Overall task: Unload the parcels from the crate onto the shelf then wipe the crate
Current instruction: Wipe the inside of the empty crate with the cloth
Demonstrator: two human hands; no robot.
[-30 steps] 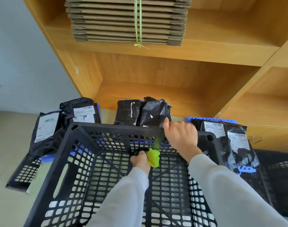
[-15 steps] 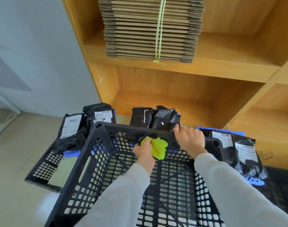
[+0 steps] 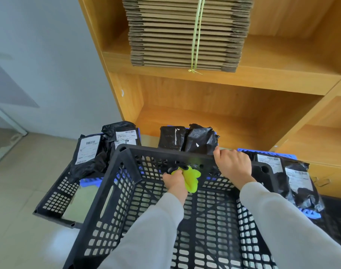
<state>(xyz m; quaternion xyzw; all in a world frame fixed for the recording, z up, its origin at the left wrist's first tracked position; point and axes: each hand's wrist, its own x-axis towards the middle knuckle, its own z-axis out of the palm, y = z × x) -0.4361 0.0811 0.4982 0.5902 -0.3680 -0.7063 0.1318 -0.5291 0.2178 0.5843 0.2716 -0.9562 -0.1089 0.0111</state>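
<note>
I am wiping the black crate [image 3: 115, 193] now. It sits tipped up in front of me with nothing inside it. My left hand [image 3: 175, 182] squeezes the yellow cloth [image 3: 192, 178] against the inside of the far wall. My right hand [image 3: 233, 167] curls over the top rim to keep the crate from sliding. I think it is best to rub slowly along each wall, push the cloth into the little holes, and hold the rim tight. The near part of the crate is cut off at the bottom. I cannot see the fingertips of my right hand behind the rim. The parcels [image 3: 201, 140] behind it look like they sit in other crates, not on the shelf [image 3: 224, 117].
</note>
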